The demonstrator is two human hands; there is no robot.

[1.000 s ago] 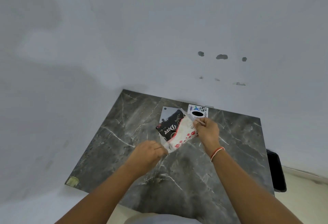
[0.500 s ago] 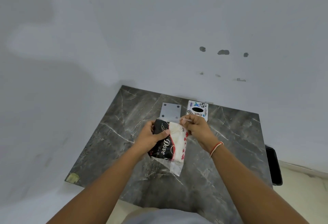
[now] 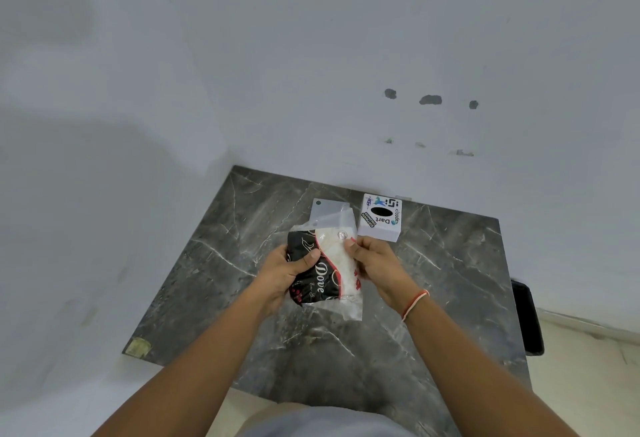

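I hold a soft plastic packet (image 3: 329, 274) above the dark marble table (image 3: 214, 263). It is black with white "Dove" lettering on one side, clear and white with red marks on the other. My left hand (image 3: 282, 274) grips its black left side, thumb laid across the front. My right hand (image 3: 377, 265) pinches the clear right edge near the top. The packet stands roughly upright between both hands, and its clear bottom flap hangs loose.
A white box (image 3: 381, 218) with stickers and a black oval hole stands at the back of the table by the wall. A flat white plate (image 3: 327, 210) with corner holes lies left of it, partly behind the packet. A black object (image 3: 528, 319) sits off the right edge.
Both hands pulled the packet nearer to me and turned it upright. My left hand shifted from pinching its lower corner to gripping the black side.
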